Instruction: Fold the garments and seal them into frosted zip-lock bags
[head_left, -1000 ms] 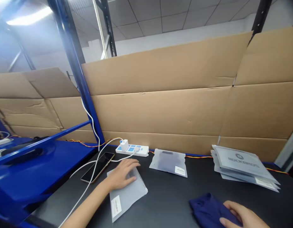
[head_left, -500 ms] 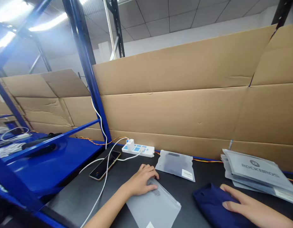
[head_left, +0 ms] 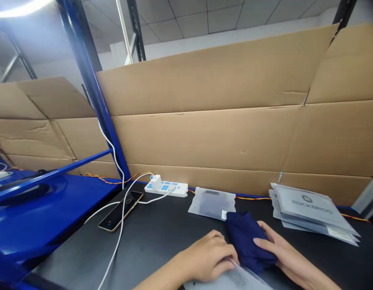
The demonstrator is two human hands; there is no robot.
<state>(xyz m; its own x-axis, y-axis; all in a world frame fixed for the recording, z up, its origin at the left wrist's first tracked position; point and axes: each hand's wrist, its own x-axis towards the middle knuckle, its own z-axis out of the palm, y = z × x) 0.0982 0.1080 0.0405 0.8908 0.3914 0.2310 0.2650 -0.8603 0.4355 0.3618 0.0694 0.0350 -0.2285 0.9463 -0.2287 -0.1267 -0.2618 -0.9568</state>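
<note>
Head view: one folded navy garment (head_left: 246, 241) sat on one frosted zip bag (head_left: 231, 279) at the near edge, between two hands. The right hand (head_left: 284, 255), spread wide, pressed the garment's right side; the left hand (head_left: 209, 256), fingers curled narrow, lay against its left side, atop the bag; whether either truly gripped, I cannot tell. Farther off lay one labelled frosted bag (head_left: 211, 203), a stack of at least three grey bags (head_left: 310, 211) printed ROCKBROS at right, one phone (head_left: 121, 211) and one white power strip (head_left: 165, 188) at left.
</note>
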